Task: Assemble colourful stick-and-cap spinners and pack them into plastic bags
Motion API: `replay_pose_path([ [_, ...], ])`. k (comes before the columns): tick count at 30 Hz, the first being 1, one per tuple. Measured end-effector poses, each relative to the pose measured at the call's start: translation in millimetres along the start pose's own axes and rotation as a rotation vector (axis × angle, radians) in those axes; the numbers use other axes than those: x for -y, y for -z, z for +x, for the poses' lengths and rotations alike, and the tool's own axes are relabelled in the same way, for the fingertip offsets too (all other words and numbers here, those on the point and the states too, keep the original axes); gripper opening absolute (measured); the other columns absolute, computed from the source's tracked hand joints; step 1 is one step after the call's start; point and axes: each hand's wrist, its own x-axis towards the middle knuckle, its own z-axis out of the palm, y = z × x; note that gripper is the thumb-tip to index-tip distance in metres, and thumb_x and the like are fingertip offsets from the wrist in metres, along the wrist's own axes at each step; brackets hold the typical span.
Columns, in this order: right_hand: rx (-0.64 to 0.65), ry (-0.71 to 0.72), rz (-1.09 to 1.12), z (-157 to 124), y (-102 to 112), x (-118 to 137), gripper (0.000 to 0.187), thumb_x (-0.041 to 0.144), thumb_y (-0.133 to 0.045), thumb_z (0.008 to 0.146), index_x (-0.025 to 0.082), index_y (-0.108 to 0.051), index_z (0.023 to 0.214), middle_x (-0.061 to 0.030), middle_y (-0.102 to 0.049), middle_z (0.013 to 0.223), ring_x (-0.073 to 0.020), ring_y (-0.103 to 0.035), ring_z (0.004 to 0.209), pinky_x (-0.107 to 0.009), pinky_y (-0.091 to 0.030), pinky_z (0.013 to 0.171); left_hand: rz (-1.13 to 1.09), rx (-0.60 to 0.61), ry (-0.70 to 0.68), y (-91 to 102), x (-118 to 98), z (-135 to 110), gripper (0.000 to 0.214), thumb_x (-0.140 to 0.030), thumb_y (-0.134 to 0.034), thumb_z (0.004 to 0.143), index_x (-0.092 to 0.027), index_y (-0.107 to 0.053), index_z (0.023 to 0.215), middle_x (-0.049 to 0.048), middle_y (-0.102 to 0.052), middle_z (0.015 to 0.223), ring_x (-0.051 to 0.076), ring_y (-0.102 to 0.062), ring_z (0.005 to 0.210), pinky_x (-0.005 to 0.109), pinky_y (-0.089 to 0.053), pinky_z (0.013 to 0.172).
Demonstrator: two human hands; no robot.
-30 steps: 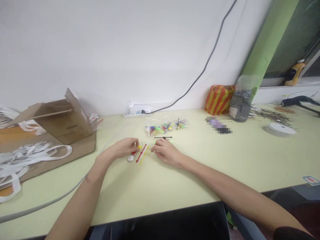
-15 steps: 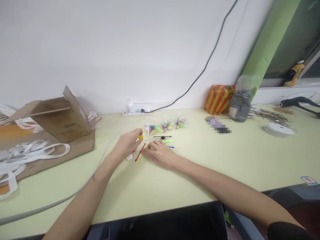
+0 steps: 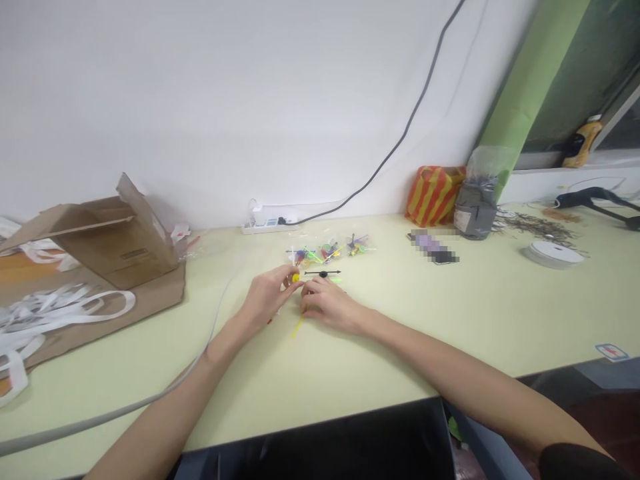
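My left hand (image 3: 267,297) pinches a small yellow plastic piece (image 3: 295,277) between thumb and fingers, just above the pale green table (image 3: 450,313). My right hand (image 3: 327,305) lies beside it, fingers curled and touching the left fingertips; what it grips is hidden. A thin yellow stick (image 3: 297,327) pokes out below the two hands. Just beyond them lies a black rod with a round hub (image 3: 323,273). Behind that sit small clear bags of coloured plastic parts (image 3: 330,251).
An open cardboard box (image 3: 107,233) and white straps (image 3: 55,310) are at the left, with a grey cable (image 3: 150,400) across the table. A power strip (image 3: 270,223) is at the wall. A striped bag (image 3: 434,195), grey jar (image 3: 475,207) and tape roll (image 3: 553,253) stand at the right.
My left hand lifted the yellow piece from the table and brought it right to meet my right hand. The red stick and white disc are now covered by my hands.
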Motion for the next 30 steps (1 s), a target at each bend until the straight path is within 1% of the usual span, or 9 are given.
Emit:
replay_pose_path([
  [3,0.006,0.049,0.056,0.3,1.1,1.5,0.009,0.01,-0.07,0.09,0.018,-0.065,0.088,-0.0063,-0.061,0.099,-0.0228,-0.05,0.097,-0.035,-0.042,0.086,-0.024,-0.043,0.007,2.4,-3.7,0.0,0.024,-0.041,-0.05,0.094,-0.023,-0.06,0.106,0.0028,-0.071,0.097,0.018,-0.064,0.078,0.028,-0.045,0.073],
  [5,-0.026,0.085,0.096,0.9,1.6,3.3,0.01,0.008,-0.067,0.091,0.017,-0.062,0.09,-0.006,-0.062,0.098,-0.0225,-0.051,0.096,-0.035,-0.042,0.086,-0.044,-0.051,0.015,3.6,-5.7,0.2,0.023,-0.042,-0.05,0.094,-0.023,-0.059,0.105,0.001,-0.07,0.089,0.016,-0.063,0.072,0.027,-0.044,0.07],
  [8,-0.147,0.082,0.156,1.4,3.1,6.1,0.012,0.005,-0.06,0.093,0.018,-0.058,0.093,-0.0041,-0.063,0.092,-0.0215,-0.054,0.094,-0.034,-0.042,0.086,-0.061,-0.028,0.033,4.1,-5.7,0.9,0.026,-0.043,-0.05,0.094,-0.022,-0.061,0.104,-0.0016,-0.066,0.074,0.015,-0.059,0.062,0.025,-0.042,0.064],
  [14,-0.396,-0.079,0.261,1.4,6.8,6.5,0.012,0.01,-0.053,0.097,0.019,-0.059,0.092,-0.0037,-0.064,0.088,-0.0205,-0.055,0.087,-0.033,-0.042,0.082,-0.171,0.033,-0.051,-2.1,-0.8,-0.3,0.025,-0.038,-0.054,0.092,-0.02,-0.066,0.105,-0.0019,-0.064,0.07,0.012,-0.053,0.059,0.023,-0.039,0.061],
  [18,-0.501,-0.228,0.478,2.8,7.3,2.5,0.011,0.019,-0.052,0.098,0.019,-0.059,0.09,-0.0014,-0.06,0.08,-0.0179,-0.055,0.077,-0.03,-0.044,0.074,-0.313,0.028,-0.076,-7.0,-6.7,-2.5,0.026,-0.043,-0.059,0.091,-0.022,-0.068,0.103,-0.0031,-0.062,0.068,0.012,-0.051,0.061,0.023,-0.041,0.063],
  [21,-0.508,-0.301,0.645,3.4,7.2,-0.8,0.013,0.027,-0.052,0.097,0.019,-0.058,0.088,0.0011,-0.055,0.073,-0.0152,-0.052,0.066,-0.026,-0.042,0.064,-0.413,0.04,-0.076,-8.4,-14.5,-3.3,0.03,-0.045,-0.057,0.094,-0.021,-0.07,0.105,-0.0012,-0.065,0.075,0.011,-0.052,0.063,0.023,-0.042,0.063],
  [23,-0.487,-0.312,0.707,3.3,7.4,-2.2,0.014,0.029,-0.054,0.096,0.019,-0.057,0.087,0.0015,-0.054,0.072,-0.0148,-0.051,0.065,-0.026,-0.041,0.063,-0.453,0.039,-0.063,-8.9,-18.1,-3.4,0.031,-0.046,-0.057,0.094,-0.02,-0.07,0.105,-0.0002,-0.066,0.075,0.012,-0.054,0.063,0.023,-0.043,0.062],
  [27,-0.462,-0.255,0.77,1.9,7.8,-3.1,0.011,0.028,-0.049,0.098,0.019,-0.055,0.095,0.0019,-0.052,0.073,-0.0145,-0.05,0.067,-0.025,-0.04,0.064,-0.487,0.011,-0.041,-9.7,-19.2,-3.5,0.032,-0.047,-0.06,0.092,-0.019,-0.07,0.106,-0.0023,-0.063,0.066,0.01,-0.051,0.053,0.022,-0.043,0.057],
  [30,-0.416,-0.206,0.724,0.1,6.4,-3.1,0.009,0.024,-0.044,0.1,0.02,-0.052,0.099,0.0018,-0.049,0.076,-0.0144,-0.048,0.068,-0.025,-0.04,0.065,-0.484,0.029,-0.044,-10.5,-17.8,-4.5,0.032,-0.046,-0.062,0.091,-0.019,-0.07,0.106,-0.0037,-0.06,0.062,0.009,-0.049,0.049,0.021,-0.043,0.055],
])
